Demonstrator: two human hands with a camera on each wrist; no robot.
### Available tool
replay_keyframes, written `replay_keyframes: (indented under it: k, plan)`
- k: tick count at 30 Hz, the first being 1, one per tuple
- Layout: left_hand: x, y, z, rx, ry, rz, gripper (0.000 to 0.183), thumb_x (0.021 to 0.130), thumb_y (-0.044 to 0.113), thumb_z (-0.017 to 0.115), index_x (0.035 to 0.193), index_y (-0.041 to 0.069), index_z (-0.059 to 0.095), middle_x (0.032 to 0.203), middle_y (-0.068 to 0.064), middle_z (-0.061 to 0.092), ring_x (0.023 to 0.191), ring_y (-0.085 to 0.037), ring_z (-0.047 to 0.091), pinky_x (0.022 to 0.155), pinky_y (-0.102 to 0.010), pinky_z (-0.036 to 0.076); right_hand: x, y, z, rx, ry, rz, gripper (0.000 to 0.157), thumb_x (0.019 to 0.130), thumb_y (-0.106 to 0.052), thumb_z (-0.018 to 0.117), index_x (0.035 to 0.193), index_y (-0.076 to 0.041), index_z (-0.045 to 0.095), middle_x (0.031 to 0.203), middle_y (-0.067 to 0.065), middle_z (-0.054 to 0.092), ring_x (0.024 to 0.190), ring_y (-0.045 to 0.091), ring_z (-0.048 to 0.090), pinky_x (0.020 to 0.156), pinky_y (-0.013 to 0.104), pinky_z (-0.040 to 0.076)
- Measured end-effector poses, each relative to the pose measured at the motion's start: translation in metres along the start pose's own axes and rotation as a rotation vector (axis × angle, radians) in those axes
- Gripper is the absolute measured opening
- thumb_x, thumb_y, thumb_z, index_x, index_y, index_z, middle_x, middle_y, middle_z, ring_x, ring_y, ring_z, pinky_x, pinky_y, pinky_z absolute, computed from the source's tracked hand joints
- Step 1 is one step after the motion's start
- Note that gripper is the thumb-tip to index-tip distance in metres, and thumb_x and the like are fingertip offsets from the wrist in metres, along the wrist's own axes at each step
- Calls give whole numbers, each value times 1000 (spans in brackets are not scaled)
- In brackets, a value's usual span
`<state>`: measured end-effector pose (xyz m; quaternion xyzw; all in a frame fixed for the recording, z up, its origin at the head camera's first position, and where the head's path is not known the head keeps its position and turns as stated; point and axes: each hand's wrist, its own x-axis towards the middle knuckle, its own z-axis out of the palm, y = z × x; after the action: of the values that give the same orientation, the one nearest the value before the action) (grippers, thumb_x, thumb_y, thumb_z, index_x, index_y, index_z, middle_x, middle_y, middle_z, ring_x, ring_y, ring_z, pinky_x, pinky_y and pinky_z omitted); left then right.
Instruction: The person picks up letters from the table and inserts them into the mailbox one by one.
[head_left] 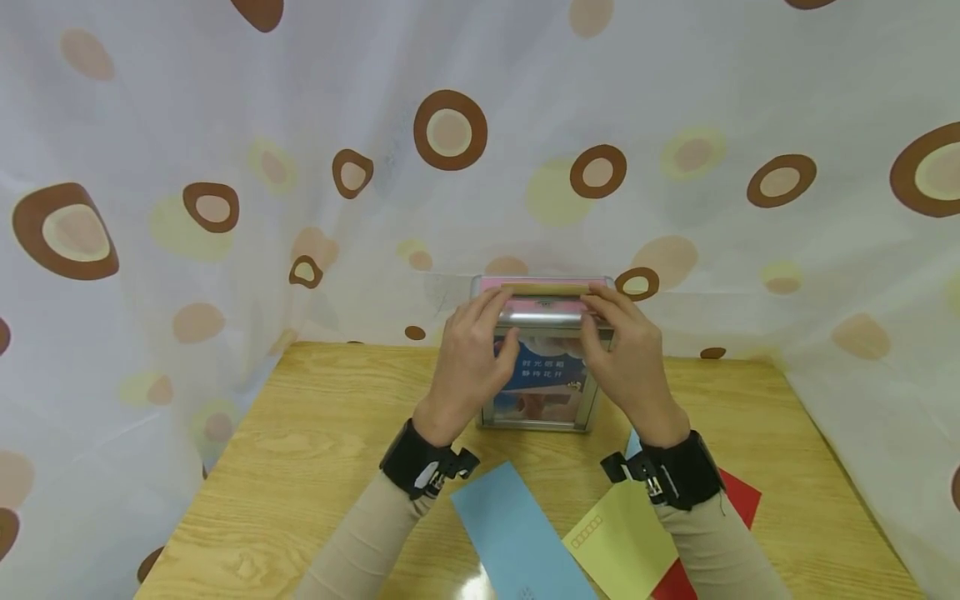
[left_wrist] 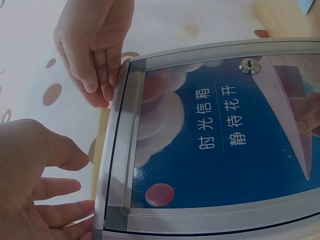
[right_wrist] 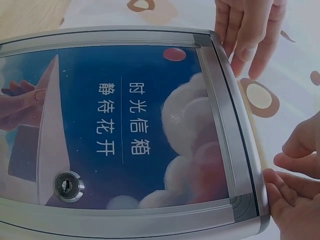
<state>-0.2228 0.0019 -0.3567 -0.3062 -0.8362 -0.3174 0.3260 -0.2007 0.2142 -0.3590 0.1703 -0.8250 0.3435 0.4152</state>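
Observation:
A metal-framed letter box (head_left: 546, 367) with a blue picture front stands at the back of the table, a round lock (left_wrist: 249, 65) in its front. From its pink top rises the edge of a yellowish envelope (head_left: 547, 289). My left hand (head_left: 472, 354) is at the envelope's left end, fingers extended over the box top and thumb apart in front. At the other end is my right hand (head_left: 628, 350), its fingertips by the envelope edge and its thumb before the box front. Both hands' fingers (right_wrist: 295, 185) reach along the top edge of the box.
Nearer me on the wooden table (head_left: 337, 425) lies a light blue envelope (head_left: 517, 533). Beside it, a yellow envelope (head_left: 626, 542) overlaps red ones (head_left: 741, 497), partly under my right forearm. A spotted cloth (head_left: 510, 208) hangs close behind the letter box and along both sides.

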Motion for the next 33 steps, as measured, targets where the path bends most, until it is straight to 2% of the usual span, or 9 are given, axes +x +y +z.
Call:
replay_keyframes:
  k: [3,9,11,16,20,23,27,30,33]
  plan:
    - [1,1,-3,-40,-10,-3,50,94,7,70,142,-3,58,141,-21,62,131,-35,59,110,-48,50,-2,2,0,-10,-8,-24,26,95,1,65,120,9,72,133,23,67,117,39,68,90,49,59]
    - [-13,6,-11,-59,-57,41,57,93,14,74,144,-3,55,143,-23,59,141,-41,50,120,-48,41,-22,5,-2,31,-11,-179,36,94,-1,67,129,6,68,135,24,65,129,44,59,108,16,46]
    - [-22,9,-13,-42,-68,73,59,93,19,76,144,-3,56,146,-24,57,143,-45,46,122,-51,37,-32,2,-4,39,1,-244,36,98,-10,64,130,7,67,135,26,64,131,48,55,121,22,35]
    - [-55,15,-15,6,-89,143,66,89,30,80,144,2,58,152,-25,50,146,-49,40,122,-58,34,-60,-9,-14,14,-12,-325,50,106,-34,55,130,9,65,135,29,63,127,54,54,125,30,32]
    - [-88,17,-13,29,-163,134,79,84,40,83,148,5,53,154,-24,47,146,-51,39,117,-62,39,-93,-14,-24,-21,-115,-256,63,105,-45,53,135,9,61,139,30,59,128,55,53,126,29,27]
    - [-115,18,-10,27,-268,86,90,83,49,83,154,8,47,159,-22,42,147,-52,36,115,-64,40,-123,-16,-31,-61,-232,-150,72,102,-52,53,144,7,54,146,27,54,136,51,48,127,34,23]
    - [-153,20,-3,40,-409,17,99,82,61,78,159,13,39,163,-17,37,150,-48,33,113,-62,43,-162,-20,-36,-112,-349,-35,83,93,-49,70,154,0,43,154,21,49,140,48,44,127,31,16]
    - [-180,22,4,69,-500,-5,103,81,69,74,162,18,34,164,-13,35,152,-45,32,108,-61,48,-184,-21,-40,-144,-393,24,95,84,-46,82,158,-6,40,153,20,49,137,49,46,124,51,32]
    - [-204,22,10,115,-584,-9,105,81,77,68,163,23,31,164,-12,36,150,-43,36,102,-60,53,-205,-17,-41,-162,-393,71,100,76,-44,88,156,-6,42,148,23,53,131,50,50,99,73,45]
